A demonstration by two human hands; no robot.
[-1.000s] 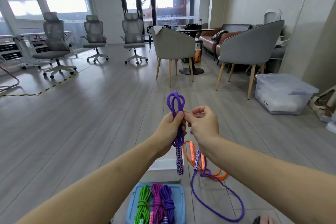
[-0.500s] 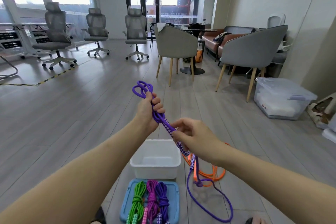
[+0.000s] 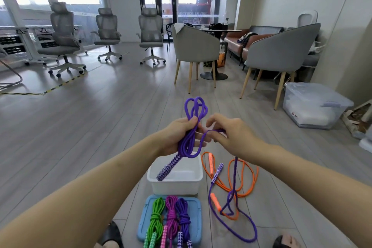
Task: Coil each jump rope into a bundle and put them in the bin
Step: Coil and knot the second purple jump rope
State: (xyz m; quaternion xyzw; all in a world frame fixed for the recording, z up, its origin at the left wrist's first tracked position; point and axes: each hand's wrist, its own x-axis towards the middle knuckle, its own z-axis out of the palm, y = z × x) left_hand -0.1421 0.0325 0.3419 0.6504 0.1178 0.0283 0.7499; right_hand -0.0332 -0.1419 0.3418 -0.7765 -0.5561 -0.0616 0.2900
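Note:
My left hand (image 3: 178, 136) grips a folded purple jump rope (image 3: 194, 119), its loops sticking up above the fist and one patterned handle (image 3: 167, 168) hanging down over the white bin (image 3: 175, 185). My right hand (image 3: 231, 133) pinches a strand of the same rope just right of the bundle. The rest of that rope trails down to the floor (image 3: 233, 213), with its second handle (image 3: 217, 172) lying there. An orange jump rope (image 3: 249, 177) lies loose on the floor to the right of the bin.
A blue lid (image 3: 193, 225) in front of the bin carries three coiled ropes: green (image 3: 156, 219), magenta (image 3: 171, 217), purple (image 3: 183, 219). A clear storage box (image 3: 314, 104) stands at the right. Grey chairs (image 3: 196, 50) and office chairs (image 3: 64, 40) stand farther back on the wood floor.
My left hand has swung the bundle back upright and toward centre. My right hand rose from the handle to pinch a strand beside the bundle. The view tilted down a little.

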